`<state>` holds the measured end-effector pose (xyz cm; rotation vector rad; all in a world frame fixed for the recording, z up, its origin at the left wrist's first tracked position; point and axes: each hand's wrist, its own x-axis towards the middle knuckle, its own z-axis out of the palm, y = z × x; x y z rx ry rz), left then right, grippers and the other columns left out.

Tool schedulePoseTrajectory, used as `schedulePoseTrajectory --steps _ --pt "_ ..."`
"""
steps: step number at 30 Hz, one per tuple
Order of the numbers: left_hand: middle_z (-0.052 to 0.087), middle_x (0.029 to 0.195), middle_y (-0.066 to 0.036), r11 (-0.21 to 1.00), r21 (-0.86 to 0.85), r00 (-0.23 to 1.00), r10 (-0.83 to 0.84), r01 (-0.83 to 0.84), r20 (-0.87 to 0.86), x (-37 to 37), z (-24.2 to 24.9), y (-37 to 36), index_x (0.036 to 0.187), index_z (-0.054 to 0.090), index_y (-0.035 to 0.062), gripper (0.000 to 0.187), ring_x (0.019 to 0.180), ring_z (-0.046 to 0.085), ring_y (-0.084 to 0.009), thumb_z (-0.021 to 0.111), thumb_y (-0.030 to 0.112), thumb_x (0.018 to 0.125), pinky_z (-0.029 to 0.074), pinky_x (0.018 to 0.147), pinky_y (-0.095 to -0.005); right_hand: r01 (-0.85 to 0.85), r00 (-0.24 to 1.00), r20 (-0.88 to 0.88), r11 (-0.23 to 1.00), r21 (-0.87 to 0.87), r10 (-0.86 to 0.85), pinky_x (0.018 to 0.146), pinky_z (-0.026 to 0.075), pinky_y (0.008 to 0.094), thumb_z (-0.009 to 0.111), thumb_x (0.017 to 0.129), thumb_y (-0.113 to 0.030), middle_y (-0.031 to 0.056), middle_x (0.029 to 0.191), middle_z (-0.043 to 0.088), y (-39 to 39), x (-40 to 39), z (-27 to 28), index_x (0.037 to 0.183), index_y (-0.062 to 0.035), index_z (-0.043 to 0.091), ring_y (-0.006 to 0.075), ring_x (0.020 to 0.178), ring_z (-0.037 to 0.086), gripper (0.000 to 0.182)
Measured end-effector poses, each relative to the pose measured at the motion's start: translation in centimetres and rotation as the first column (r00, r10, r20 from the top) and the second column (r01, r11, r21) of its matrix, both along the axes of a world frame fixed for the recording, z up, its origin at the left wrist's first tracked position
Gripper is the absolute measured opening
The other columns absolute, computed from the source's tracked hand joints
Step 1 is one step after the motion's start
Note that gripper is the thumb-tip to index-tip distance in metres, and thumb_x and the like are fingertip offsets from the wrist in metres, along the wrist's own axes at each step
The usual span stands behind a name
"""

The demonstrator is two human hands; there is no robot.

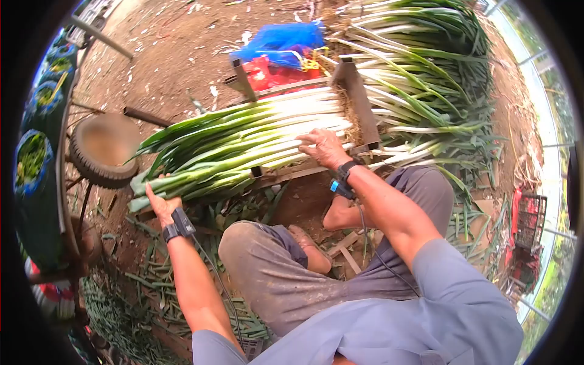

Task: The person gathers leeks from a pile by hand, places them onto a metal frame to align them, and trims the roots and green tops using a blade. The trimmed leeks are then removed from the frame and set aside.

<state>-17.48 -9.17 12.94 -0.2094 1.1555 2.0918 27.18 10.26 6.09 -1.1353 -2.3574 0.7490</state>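
A single head-worn camera is supplying the only view, so no second view is sharing any part of the scene. It is looking forward and steeply down from above the person's own torso and bent knees. A fisheye lens is bending the scene, and a dark circular border is cutting off the corners. The left hand (160,205) and right hand (323,148) are lying close, mid-frame, on the leek bundle (243,143). Bare soil is filling the upper edge.

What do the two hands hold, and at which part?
Both rest on the bundle of green onions: the left hand under the green leaf ends, the right hand on the white stalks near the roots. Closed grip: cannot tell.
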Motion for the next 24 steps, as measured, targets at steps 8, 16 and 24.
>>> schedulePoseTrajectory --steps 8,16,24 --pt "0.068 0.109 -0.013 0.987 -0.100 0.986 -0.115 0.128 0.124 -0.1 -8.8 -1.1 0.113 0.059 0.0075 0.048 0.101 0.065 -0.0311 0.061 0.051 0.094 0.050 0.099 -0.0496 0.063 0.994 0.082 0.993 0.097 -0.071 0.082 0.048 0.0434 0.076 0.082 -0.032 0.0066 0.090 0.063 -1.9 3.5 -3.4 0.104 -0.0240 0.076 0.0279 0.093 0.060 0.024" --pt "0.071 0.097 -0.014 0.369 -0.928 0.705 -0.670 0.047 -0.231 9.2 -6.9 -4.9 0.113 0.067 0.0087 0.045 0.085 0.068 -0.0279 0.066 0.049 0.093 0.056 0.077 -0.0424 0.067 0.993 0.086 0.991 0.114 -0.078 0.090 0.045 0.0418 0.078 0.079 -0.021 0.0046 0.101 0.061 -2.6 4.0 -4.3 0.108 -0.0250 0.075 0.0272 0.102 0.056 0.030" --pt "0.061 0.124 -0.016 0.547 -0.811 -0.530 -0.759 -0.206 -0.378 14.4 -5.7 3.5 0.126 0.064 0.0111 0.046 0.116 0.055 -0.0358 0.072 0.032 0.086 0.043 0.102 -0.0479 0.037 0.989 0.140 0.994 0.102 -0.051 0.090 0.047 0.0430 0.077 0.079 -0.018 0.0076 0.106 0.060 -2.4 4.0 -4.5 0.111 -0.0233 0.075 0.0292 0.101 0.056 0.033"
